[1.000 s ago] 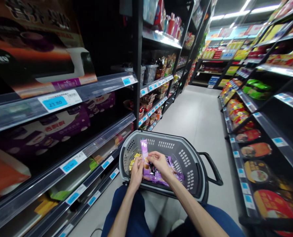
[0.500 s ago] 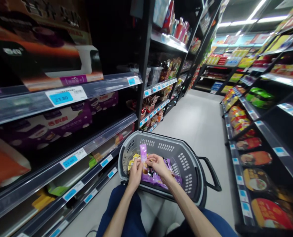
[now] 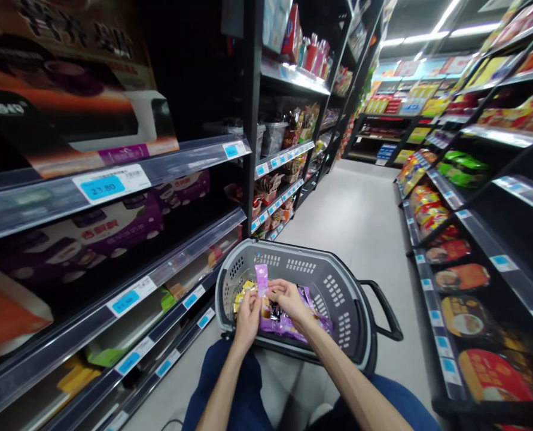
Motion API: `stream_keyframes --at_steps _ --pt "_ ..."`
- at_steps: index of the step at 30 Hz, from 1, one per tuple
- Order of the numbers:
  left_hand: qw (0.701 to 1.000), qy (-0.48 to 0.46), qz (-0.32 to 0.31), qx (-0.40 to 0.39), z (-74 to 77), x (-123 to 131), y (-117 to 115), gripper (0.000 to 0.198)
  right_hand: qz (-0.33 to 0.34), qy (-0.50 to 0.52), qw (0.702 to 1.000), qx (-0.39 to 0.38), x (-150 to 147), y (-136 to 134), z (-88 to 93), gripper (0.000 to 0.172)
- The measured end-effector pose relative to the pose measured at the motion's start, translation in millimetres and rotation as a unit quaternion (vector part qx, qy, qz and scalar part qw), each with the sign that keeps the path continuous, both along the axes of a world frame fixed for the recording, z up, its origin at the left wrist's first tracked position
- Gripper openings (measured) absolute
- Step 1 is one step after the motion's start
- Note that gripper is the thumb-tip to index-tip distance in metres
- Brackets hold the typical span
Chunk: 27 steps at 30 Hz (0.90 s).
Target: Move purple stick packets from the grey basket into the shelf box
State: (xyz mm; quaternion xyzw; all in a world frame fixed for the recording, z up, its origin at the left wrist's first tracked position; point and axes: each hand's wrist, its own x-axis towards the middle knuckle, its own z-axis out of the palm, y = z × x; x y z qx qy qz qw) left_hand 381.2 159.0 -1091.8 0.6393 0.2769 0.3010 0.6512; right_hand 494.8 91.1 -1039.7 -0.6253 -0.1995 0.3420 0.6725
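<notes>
Both hands are over a grey shopping basket standing on the floor in front of my knees. Between them is an upright purple sachet, its top end sticking up above my fingers. My left hand grips the sachet from the left, fingers closed. From the right, my right hand pinches it at about mid-height. Below, purple packets lie in the basket, partly covered by my right hand and forearm. Small yellow packets lie at the basket's left, beside my left hand.
Close on the left rises a black shelf rack with price-tag rails, holding purple multipacks. Along the right stands another rack with packaged food bowls. A grey floor aisle runs ahead between them. The basket's black handle sticks out right.
The view has shifted slightly, so the shelves sit a little further left. Both hands keep hold of the purple sachet in nearly the same position.
</notes>
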Motion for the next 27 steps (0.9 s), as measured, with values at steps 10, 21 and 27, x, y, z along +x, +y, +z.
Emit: stream_keyframes --at_steps 10,21,27 --pt "0.998 -0.036 -0.054 0.007 -0.9 2.5 -2.0 0.035 -0.088 0.023 0.996 -0.002 4.9 -2.8 1.6 0.036" --pt "0.996 0.018 -0.059 0.063 -6.7 2.4 -5.6 0.046 -0.157 0.029 0.987 0.019 18.5 -5.2 5.3 0.055" --pt "0.997 0.006 -0.04 0.061 -2.6 -0.2 -7.5 0.036 -0.136 0.06 0.988 0.037 18.6 -4.4 10.1 0.042"
